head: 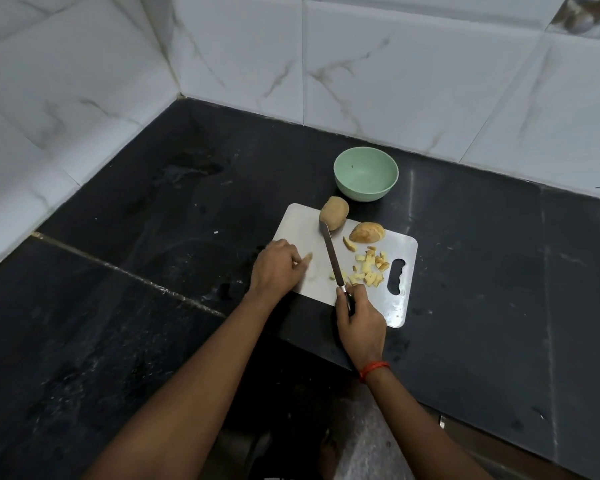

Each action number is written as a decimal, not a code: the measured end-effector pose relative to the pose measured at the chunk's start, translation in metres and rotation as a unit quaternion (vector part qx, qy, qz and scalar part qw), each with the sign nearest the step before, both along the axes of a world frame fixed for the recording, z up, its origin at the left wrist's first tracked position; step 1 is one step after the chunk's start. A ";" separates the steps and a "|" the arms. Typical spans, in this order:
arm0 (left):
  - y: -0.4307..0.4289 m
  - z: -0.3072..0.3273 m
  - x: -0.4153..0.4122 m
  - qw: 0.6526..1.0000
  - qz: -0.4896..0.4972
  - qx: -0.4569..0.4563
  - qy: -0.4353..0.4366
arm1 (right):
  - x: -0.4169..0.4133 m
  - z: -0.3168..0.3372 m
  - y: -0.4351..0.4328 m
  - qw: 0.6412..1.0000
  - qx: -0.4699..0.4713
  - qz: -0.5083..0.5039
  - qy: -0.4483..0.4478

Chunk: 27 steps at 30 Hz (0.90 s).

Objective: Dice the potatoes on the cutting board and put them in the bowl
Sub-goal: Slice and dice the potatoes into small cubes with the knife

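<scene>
A white cutting board (302,223) lies on the black counter. On its far edge sits a whole potato (334,213), with a cut potato half (367,232) to its right. Several diced pieces (369,270) are heaped near the board's handle hole. My right hand (359,317) grips the handle of a knife (332,256), whose blade points away across the board. My left hand (279,268) rests on the board's left side, fingertips on a small potato piece (308,258). A light green bowl (365,174) stands behind the board and holds nothing.
The black stone counter (153,237) runs into a corner of white marbled wall tiles (395,64). A wet patch (187,168) marks the counter at the back left. The counter's front edge drops off below my right forearm.
</scene>
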<state>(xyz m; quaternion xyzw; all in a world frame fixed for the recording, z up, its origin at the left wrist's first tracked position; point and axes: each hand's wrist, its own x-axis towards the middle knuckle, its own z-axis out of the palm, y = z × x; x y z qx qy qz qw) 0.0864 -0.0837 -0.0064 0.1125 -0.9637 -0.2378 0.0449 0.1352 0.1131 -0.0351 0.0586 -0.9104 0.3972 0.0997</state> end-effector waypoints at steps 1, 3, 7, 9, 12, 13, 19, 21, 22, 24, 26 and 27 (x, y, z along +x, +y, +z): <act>0.005 0.002 -0.001 0.998 0.059 0.020 -0.025 | 0.000 0.000 0.000 1.000 0.000 0.000 0.002; 0.011 0.005 -0.005 0.981 0.155 0.092 -0.069 | 0.000 0.000 0.000 1.000 0.000 0.000 0.005; 0.005 0.016 -0.008 0.949 0.188 0.232 -0.098 | 0.000 -0.001 0.000 1.000 0.001 0.004 0.003; 0.001 0.019 -0.005 0.931 0.192 0.295 -0.093 | 0.000 0.000 0.000 1.000 0.003 0.008 0.002; 0.000 0.021 -0.003 0.916 0.196 0.337 -0.096 | 0.000 0.001 0.000 1.000 0.016 0.008 0.003; -0.001 0.020 -0.004 0.914 0.196 0.341 -0.104 | 0.000 0.001 -0.001 1.000 0.023 0.009 0.002; 0.000 0.021 -0.010 0.890 0.206 0.385 -0.130 | 0.001 0.013 -0.024 0.996 0.063 0.009 -0.065; 0.001 0.019 -0.010 0.874 0.214 0.417 -0.129 | 0.002 0.016 -0.033 0.993 0.063 0.017 -0.094; 0.001 0.019 -0.010 0.869 0.217 0.425 -0.129 | 0.002 0.016 -0.036 0.993 0.064 0.020 -0.100; 0.001 0.019 -0.010 0.865 0.218 0.434 -0.125 | 0.001 0.016 -0.041 0.992 0.071 0.027 -0.103; 0.001 0.018 -0.009 0.861 0.217 0.444 -0.118 | 0.001 0.017 -0.045 0.991 0.079 0.033 -0.106; 0.001 0.018 -0.009 0.861 0.217 0.445 -0.116 | 0.001 0.017 -0.046 0.990 0.086 0.035 -0.107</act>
